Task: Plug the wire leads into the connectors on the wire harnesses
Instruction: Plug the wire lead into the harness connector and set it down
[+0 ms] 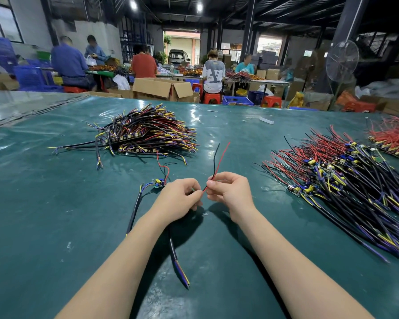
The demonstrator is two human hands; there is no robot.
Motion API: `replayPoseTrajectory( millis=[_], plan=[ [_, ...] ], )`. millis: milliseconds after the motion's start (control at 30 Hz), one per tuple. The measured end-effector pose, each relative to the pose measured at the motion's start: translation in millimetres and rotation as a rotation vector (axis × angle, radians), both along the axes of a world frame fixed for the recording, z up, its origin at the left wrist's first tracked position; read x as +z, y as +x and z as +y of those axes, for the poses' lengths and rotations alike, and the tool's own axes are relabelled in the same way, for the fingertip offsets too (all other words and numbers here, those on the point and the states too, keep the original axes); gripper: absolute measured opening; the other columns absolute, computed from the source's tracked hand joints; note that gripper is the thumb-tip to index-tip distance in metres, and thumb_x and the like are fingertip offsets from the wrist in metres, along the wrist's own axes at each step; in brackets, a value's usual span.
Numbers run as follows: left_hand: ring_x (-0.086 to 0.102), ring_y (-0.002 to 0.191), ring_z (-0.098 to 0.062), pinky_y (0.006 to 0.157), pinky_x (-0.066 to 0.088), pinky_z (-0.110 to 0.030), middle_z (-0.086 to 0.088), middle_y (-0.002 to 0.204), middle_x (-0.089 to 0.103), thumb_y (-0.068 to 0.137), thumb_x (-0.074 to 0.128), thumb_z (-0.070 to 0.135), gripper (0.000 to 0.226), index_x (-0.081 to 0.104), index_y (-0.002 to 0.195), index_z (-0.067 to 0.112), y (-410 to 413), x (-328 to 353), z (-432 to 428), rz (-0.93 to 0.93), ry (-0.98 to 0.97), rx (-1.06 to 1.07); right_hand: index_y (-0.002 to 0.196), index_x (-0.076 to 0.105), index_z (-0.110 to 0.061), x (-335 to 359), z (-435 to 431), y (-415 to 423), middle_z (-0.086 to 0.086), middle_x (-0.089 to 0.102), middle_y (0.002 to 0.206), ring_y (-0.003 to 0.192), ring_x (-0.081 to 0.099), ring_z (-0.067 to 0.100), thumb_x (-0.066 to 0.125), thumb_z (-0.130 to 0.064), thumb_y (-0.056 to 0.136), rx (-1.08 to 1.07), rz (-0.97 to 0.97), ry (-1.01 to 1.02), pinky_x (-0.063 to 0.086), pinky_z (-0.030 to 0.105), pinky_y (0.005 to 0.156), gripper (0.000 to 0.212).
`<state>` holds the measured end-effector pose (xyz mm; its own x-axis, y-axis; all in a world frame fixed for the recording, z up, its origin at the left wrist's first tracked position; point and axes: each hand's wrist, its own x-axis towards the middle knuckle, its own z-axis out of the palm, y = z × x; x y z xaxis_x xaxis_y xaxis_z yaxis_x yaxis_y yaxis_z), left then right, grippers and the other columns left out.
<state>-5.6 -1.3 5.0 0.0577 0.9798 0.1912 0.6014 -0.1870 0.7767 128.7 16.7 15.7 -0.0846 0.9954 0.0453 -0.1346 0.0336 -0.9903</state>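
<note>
My left hand grips a wire harness above the green table; its black cable hangs under the wrist and ends in purple, yellow and red cores. The connector is hidden inside the fingers. My right hand pinches a red lead and a black lead, which rise up and away from the fingers. The red lead's lower end runs to my left fingertips. The two hands nearly touch. One finished-looking harness with a small green board lies just left of my left hand.
A heap of black cables with coloured cores lies at the back left of the table. A large pile of boards with red and black leads fills the right side. Another red pile sits far right. Several people work at tables behind.
</note>
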Motion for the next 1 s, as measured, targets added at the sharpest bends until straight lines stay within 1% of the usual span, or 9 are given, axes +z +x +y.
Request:
replayPoseTrajectory(
  millis=[67,133,267,400,533,733,867,933,1000],
  plan=[
    [0.061,0.054,-0.013,0.068,0.051,-0.03,0.005,0.061,0.068,0.085,0.053,0.012,0.026,0.06,0.067,0.029,-0.6,-0.2,0.2,0.009,-0.008,0.003,0.066,0.059,-0.006,0.2,-0.6,-1.2,0.005,0.056,0.055,0.04,0.054,0.004,0.061,0.01,0.081,-0.016,-0.021,0.014,0.05,0.016,0.046,0.022],
    [0.061,0.056,-0.015,0.073,0.054,-0.035,0.0,0.062,0.069,0.082,0.054,0.011,0.025,0.064,0.062,0.024,-1.6,-0.2,0.3,0.01,-0.008,0.033,0.067,0.058,-0.004,0.9,-1.0,-2.0,0.005,0.056,0.052,0.04,0.056,0.006,0.06,0.007,0.082,0.001,0.052,-0.028,0.051,0.017,0.046,0.019],
    [0.061,0.054,-0.015,0.07,0.055,-0.036,0.004,0.056,0.066,0.076,0.054,0.016,0.027,0.059,0.052,0.026,-2.6,2.6,-1.7,0.016,0.007,0.072,0.069,0.057,-0.002,2.9,-0.7,-2.0,0.002,0.06,0.045,0.041,0.059,0.008,0.054,0.004,0.087,0.09,0.23,-0.126,0.051,0.017,0.046,0.019],
    [0.059,0.054,-0.014,0.069,0.053,-0.033,0.008,0.048,0.061,0.063,0.042,0.031,0.02,0.054,0.048,0.026,-0.3,6.5,-3.2,0.026,0.012,0.051,0.071,0.059,-0.002,5.0,-0.9,0.5,0.002,0.062,0.047,0.043,0.06,0.008,0.054,0.004,0.087,0.124,0.25,-0.118,0.052,0.017,0.047,0.018],
    [0.057,0.05,-0.011,0.068,0.05,-0.03,0.007,0.048,0.06,0.081,0.051,0.017,0.029,0.055,0.054,0.027,0.5,2.2,-1.6,0.02,0.002,-0.048,0.07,0.058,-0.004,3.9,-0.6,3.0,-0.001,0.06,0.046,0.041,0.058,0.007,0.061,0.006,0.082,0.009,0.177,-0.086,0.051,0.017,0.046,0.016],
    [0.054,0.047,-0.01,0.061,0.044,-0.023,0.007,0.046,0.057,0.089,0.053,0.014,0.029,0.058,0.061,0.022,-0.3,0.2,-1.9,-0.044,0.014,-0.108,0.073,0.057,-0.008,4.0,1.3,5.1,-0.003,0.062,0.048,0.043,0.059,0.005,0.063,0.002,0.082,0.012,0.198,-0.147,0.048,0.015,0.043,0.014],
    [0.05,0.045,-0.006,0.052,0.038,-0.013,0.005,0.045,0.057,0.092,0.049,0.008,0.031,0.057,0.063,0.012,-5.4,7.9,-4.1,-0.269,-0.102,-0.22,0.072,0.055,-0.009,5.8,2.8,5.3,-0.003,0.061,0.048,0.042,0.058,0.003,0.057,0.001,0.085,0.126,0.276,-0.121,0.046,0.014,0.042,0.017],
    [0.051,0.05,-0.007,0.056,0.041,-0.014,0.003,0.051,0.059,0.093,0.048,0.007,0.033,0.057,0.061,0.011,-5.5,10.4,-4.6,-0.337,-0.146,-0.233,0.071,0.056,-0.009,6.6,3.0,5.3,-0.002,0.061,0.049,0.043,0.057,0.004,0.056,0.001,0.085,0.147,0.235,-0.072,0.047,0.015,0.043,0.018],
    [0.053,0.062,-0.01,0.068,0.042,-0.022,0.0,0.063,0.063,0.092,0.049,0.01,0.033,0.059,0.061,0.016,-3.2,9.1,-3.1,-0.201,-0.109,-0.17,0.07,0.057,-0.009,5.2,3.1,5.5,-0.003,0.062,0.05,0.044,0.058,0.005,0.058,0.001,0.085,0.108,0.16,-0.027,0.048,0.016,0.044,0.018]
  ],
)
